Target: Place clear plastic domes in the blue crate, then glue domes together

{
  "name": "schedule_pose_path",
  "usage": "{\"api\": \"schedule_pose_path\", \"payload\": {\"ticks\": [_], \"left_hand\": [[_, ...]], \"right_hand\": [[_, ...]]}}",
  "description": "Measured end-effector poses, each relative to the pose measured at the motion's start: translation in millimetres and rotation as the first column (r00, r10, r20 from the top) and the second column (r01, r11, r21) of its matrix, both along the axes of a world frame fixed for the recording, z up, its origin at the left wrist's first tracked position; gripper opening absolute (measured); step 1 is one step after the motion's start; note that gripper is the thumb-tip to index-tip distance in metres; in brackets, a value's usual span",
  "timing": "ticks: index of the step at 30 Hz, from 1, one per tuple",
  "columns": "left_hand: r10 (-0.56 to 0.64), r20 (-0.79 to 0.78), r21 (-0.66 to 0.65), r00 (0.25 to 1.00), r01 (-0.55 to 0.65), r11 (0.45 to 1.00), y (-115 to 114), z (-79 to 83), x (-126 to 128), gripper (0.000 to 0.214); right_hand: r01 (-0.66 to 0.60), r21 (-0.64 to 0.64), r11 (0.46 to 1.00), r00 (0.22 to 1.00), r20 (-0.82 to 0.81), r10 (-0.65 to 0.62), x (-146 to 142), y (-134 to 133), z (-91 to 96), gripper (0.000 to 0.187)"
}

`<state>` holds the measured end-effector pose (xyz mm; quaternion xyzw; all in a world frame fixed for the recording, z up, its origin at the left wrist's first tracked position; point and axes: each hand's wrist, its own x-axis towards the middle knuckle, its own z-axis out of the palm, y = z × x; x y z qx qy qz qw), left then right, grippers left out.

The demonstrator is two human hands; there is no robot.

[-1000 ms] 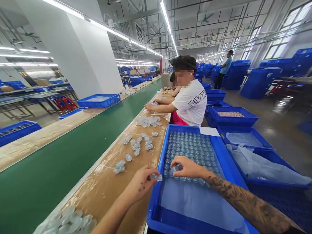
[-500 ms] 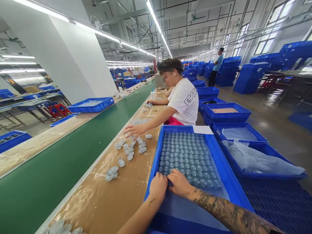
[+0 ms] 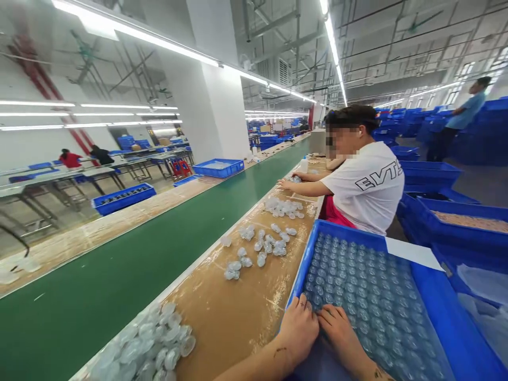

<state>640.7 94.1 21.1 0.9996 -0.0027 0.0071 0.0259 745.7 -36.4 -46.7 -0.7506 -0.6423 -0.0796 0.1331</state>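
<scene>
My left hand [image 3: 299,327] is closed, its fingers curled at the left wall of a blue tray [image 3: 431,283]. Beside it my right hand [image 3: 340,334] is closed too, fingers bent down at the near-left end of the rows. The fingertips of both hands almost meet, and whatever they pinch is hidden. Clear round plastic pieces [image 3: 357,286] fill the tray in neat rows. To the left, a large heap of similar loose clear pieces [image 3: 146,344] lies on the brown table, with smaller clusters [image 3: 270,243] farther up.
A green conveyor belt [image 3: 159,246] runs along the table's left side. Beyond my tray sits a co-worker in a white shirt [image 3: 365,185], hands over the table. White paper [image 3: 415,253] lies on the tray's far rim. More blue bins [image 3: 468,214] stand at the right.
My view has swung left, bringing the large heap into sight. The co-worker's outstretched hand has drawn back from the loose pieces. My hands stay close together at the tray's left side.
</scene>
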Motion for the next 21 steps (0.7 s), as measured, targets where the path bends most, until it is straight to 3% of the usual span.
{"api": "schedule_pose_path", "payload": {"ticks": [3,5,6,8,10,11,13,15,17,21], "left_hand": [[0.027,0.072,-0.101,0.997,-0.020,0.995,42.7,40.1,-28.3,0.020],[0.214,0.118,-0.168,0.970,-0.193,0.967,91.0,65.2,-53.6,0.016],[0.345,0.141,-0.208,0.928,-0.313,0.927,117.7,74.3,-66.6,0.017],[0.610,0.147,-0.311,0.778,-0.549,0.776,167.1,82.3,-89.0,0.029],[0.778,0.052,-0.416,0.626,-0.694,0.587,201.5,76.6,-102.2,0.023],[0.821,-0.015,-0.468,0.571,-0.729,0.499,211.5,69.7,-104.3,0.019],[0.846,-0.149,-0.567,0.512,-0.745,0.351,219.0,51.9,-101.3,0.018],[0.841,-0.234,-0.651,0.487,-0.721,0.237,216.7,34.5,-93.3,0.020],[0.840,-0.281,-0.710,0.463,-0.689,0.143,212.4,22.2,-86.8,0.017],[0.824,-0.328,-0.801,0.463,-0.599,0.017,209.4,15.9,-89.4,0.004]], "right_hand": [[-0.003,0.027,1.000,1.000,-0.009,0.003,10.8,-3.7,-2.4,0.031],[-0.030,0.142,0.989,0.993,-0.108,0.045,14.3,4.1,14.0,0.022],[-0.043,0.211,0.977,0.983,-0.167,0.080,13.6,13.7,27.9,0.018],[-0.091,0.278,0.956,0.957,-0.242,0.161,6.1,46.9,63.0,0.016],[-0.162,0.181,0.970,0.950,-0.237,0.202,-8.2,97.2,99.0,0.007],[-0.209,0.089,0.974,0.953,-0.204,0.223,-16.4,126.7,113.8,0.012],[-0.269,0.065,0.961,0.945,-0.176,0.276,-31.6,187.7,132.4,0.035],[-0.315,0.020,0.949,0.935,-0.166,0.314,-41.5,241.6,135.6,0.045],[-0.349,-0.050,0.936,0.925,-0.179,0.335,-45.3,279.9,128.0,0.038],[-0.398,-0.089,0.913,0.899,-0.238,0.369,-44.5,303.5,109.8,0.034]]}}
